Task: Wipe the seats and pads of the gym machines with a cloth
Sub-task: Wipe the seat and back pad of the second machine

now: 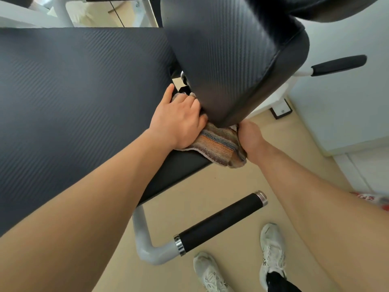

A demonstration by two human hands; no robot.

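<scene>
Head view, looking down along both bare forearms: the left hand (pixel 181 121) lies palm-down with its fingers (pixel 194 106) spread narrowly and pressed flat onto a striped cloth (pixel 219 144), fingertips tucked against the lower edge of the upright back pad (pixel 229 60). The thumb points toward eleven o'clock over the gap between the pads. The right hand (pixel 252 140) sits just at three o'clock of the cloth, its fingers curled under and out of sight, so how tightly they close I cannot tell; the heel of the hand touches the cloth's right end, which bunches against it.

The cloth, banded in orange, grey and brown, lies at the corner where the wide flat seat pad (pixel 73 98) meets the back pad, its lower end drooping over the seat's edge toward five o'clock. Both pads are black with a fine woven texture.

Further out, at six o'clock, a grey steel tube bends into a black foam handle (pixel 221 222) capped with chrome rings. Another black grip (pixel 339 65) sticks out at two o'clock. Two white sneakers (pixel 271 249) stand on the beige floor (pixel 231 182).
</scene>
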